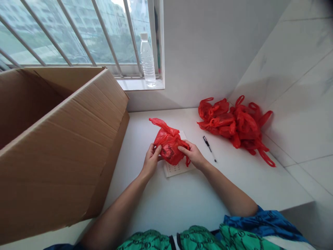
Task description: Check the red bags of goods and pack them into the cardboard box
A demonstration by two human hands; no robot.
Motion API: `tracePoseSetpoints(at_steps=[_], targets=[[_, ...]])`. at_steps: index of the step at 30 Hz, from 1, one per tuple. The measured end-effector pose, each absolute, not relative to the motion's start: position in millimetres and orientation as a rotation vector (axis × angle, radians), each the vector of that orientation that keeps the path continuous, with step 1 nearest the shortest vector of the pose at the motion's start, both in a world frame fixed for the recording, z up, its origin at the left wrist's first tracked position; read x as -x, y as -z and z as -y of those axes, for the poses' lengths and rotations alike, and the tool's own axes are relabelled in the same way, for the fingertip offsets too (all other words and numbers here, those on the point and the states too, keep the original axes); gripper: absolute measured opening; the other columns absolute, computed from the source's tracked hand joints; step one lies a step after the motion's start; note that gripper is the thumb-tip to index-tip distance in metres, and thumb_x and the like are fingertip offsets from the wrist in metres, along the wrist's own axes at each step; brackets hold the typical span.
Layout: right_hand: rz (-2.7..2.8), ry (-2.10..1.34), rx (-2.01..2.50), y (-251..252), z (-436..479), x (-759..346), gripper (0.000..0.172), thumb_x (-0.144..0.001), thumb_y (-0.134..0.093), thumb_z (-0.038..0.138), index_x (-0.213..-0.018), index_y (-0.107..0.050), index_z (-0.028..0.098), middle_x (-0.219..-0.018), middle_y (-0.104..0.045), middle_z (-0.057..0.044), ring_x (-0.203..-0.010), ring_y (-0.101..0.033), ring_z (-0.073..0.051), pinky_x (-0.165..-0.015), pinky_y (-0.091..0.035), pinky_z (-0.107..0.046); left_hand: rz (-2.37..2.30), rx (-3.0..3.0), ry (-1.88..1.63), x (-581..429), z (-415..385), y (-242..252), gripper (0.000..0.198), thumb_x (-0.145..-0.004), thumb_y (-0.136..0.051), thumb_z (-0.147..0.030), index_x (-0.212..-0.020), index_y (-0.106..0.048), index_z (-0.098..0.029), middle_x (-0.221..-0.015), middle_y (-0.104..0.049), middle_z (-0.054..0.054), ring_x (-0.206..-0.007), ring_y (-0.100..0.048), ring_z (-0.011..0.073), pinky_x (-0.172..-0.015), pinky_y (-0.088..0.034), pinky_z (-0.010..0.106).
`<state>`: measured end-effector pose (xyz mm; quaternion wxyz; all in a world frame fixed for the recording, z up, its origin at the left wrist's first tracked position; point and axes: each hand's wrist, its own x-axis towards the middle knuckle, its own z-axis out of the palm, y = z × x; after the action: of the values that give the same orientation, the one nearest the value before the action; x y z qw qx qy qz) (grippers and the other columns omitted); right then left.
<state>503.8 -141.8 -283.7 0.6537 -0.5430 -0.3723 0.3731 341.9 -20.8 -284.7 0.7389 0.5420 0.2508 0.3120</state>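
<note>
Left hand (151, 161) and right hand (191, 154) both half-curled, fingers gripping opposite sides of a stuffed red plastic bag (169, 146), directly over a printed paper sheet (179, 169) on a white counter (166, 205). Just right, a black pen (209, 148); farther right, a heap of red bags (234, 125); left, a cardboard box (59, 139).

A red plastic bag (169, 146) sits between the person's left hand (151, 160) and right hand (191, 154), its contents hidden and the dark print on it too creased to read. It covers part of a sheet of paper (179, 169), whose tiny print is illegible. The number of bags in a pile of crumpled red bags (234, 125) cannot be told. A cardboard box (52, 139) runs off the left edge, and blurred buildings (80, 24) lie beyond the window (159, 45).
</note>
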Motion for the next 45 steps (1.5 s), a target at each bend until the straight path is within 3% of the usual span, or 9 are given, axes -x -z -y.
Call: tracePoseSetpoints(at_steps=[5,9,12,16,21,30,37,42,45], targets=[[0.989,-0.714,1.342,266,153,-505,0.035,-0.083,-0.070,0.045,-0.112,-0.068,0.025,-0.102,-0.071,-0.002,-0.095,-0.066,-0.020,-0.088,-0.053,-0.034,-0.527,-1.237,-0.670,-340,17,289,0.037,-0.086,-0.062,-0.041,-0.115,-0.056,-0.019,-0.107,-0.063,0.004,-0.089,-0.064,0.0166,-0.075,-0.059,0.032],[1.106,-0.721,1.411,256,163,-514,0.038,-0.086,-0.066,0.050,-0.114,-0.069,0.025,-0.111,-0.070,-0.004,-0.099,-0.064,-0.021,-0.080,-0.052,-0.031,-0.737,-1.412,-0.864,-338,6,292,0.047,-0.086,-0.060,-0.043,-0.126,-0.051,-0.021,-0.131,-0.055,0.010,-0.105,-0.060,0.0196,-0.076,-0.056,0.029],[1.015,-0.746,1.459,262,162,-520,0.042,-0.095,-0.047,0.054,-0.105,-0.072,0.021,-0.102,-0.072,-0.007,-0.089,-0.065,-0.020,-0.063,-0.048,-0.028,-0.842,-1.592,-0.868,-335,0,291,0.037,-0.088,-0.059,-0.046,-0.114,-0.058,-0.020,-0.113,-0.063,0.008,-0.097,-0.060,0.0186,-0.071,-0.052,0.025],[0.916,-0.794,1.430,278,152,-514,0.032,-0.088,-0.062,0.048,-0.103,-0.068,0.020,-0.101,-0.071,-0.006,-0.086,-0.064,-0.019,-0.072,-0.051,-0.031,-0.705,-1.743,-0.689,-334,9,286,0.030,-0.091,-0.055,-0.048,-0.092,-0.062,-0.018,-0.084,-0.065,0.001,-0.076,-0.060,0.0150,-0.070,-0.048,0.026],[0.993,-0.801,1.392,284,143,-494,0.036,-0.081,-0.071,0.040,-0.110,-0.061,0.021,-0.108,-0.067,-0.006,-0.081,-0.062,-0.017,-0.071,-0.049,-0.031,-0.583,-1.788,-0.623,-337,22,284,0.026,-0.089,-0.061,-0.043,-0.097,-0.063,-0.018,-0.092,-0.067,0.002,-0.081,-0.060,0.0152,-0.070,-0.048,0.024],[0.970,-0.526,1.470,264,154,-509,0.031,-0.082,-0.071,0.042,-0.104,-0.063,0.022,-0.076,-0.060,0.003,-0.065,-0.054,-0.013,-0.063,-0.044,-0.027,-0.533,-1.577,-0.718,-336,14,281,0.024,-0.088,-0.063,-0.042,-0.092,-0.060,-0.018,-0.087,-0.061,0.001,-0.081,-0.062,0.0158,-0.071,-0.056,0.028],[1.050,-0.573,1.710,267,160,-517,0.037,-0.092,-0.052,0.057,-0.099,-0.062,0.022,-0.073,-0.063,0.001,-0.064,-0.058,-0.016,-0.060,-0.046,-0.029,-0.706,-1.689,-0.676,-336,11,288,0.037,-0.090,-0.058,-0.047,-0.115,-0.058,-0.020,-0.099,-0.063,0.005,-0.081,-0.062,0.0164,-0.064,-0.054,0.026],[1.207,-0.132,1.785,271,152,-504,0.042,-0.087,-0.064,0.047,-0.123,-0.059,0.025,-0.115,-0.065,-0.008,-0.083,-0.064,-0.021,-0.082,-0.052,-0.037,-0.619,-1.782,-0.657,-338,27,278,0.031,-0.091,-0.059,-0.045,-0.109,-0.061,-0.021,-0.109,-0.065,0.007,-0.087,-0.064,0.0173,-0.065,-0.054,0.025],[1.371,-0.130,1.744,271,150,-498,0.047,-0.092,-0.059,0.039,-0.138,-0.051,0.029,-0.117,-0.064,-0.007,-0.096,-0.063,-0.023,-0.084,-0.052,-0.037,-0.572,-1.823,-0.629,-339,33,277,0.030,-0.087,-0.065,-0.039,-0.111,-0.060,-0.021,-0.109,-0.067,0.006,-0.087,-0.064,0.0172,-0.065,-0.053,0.025]])
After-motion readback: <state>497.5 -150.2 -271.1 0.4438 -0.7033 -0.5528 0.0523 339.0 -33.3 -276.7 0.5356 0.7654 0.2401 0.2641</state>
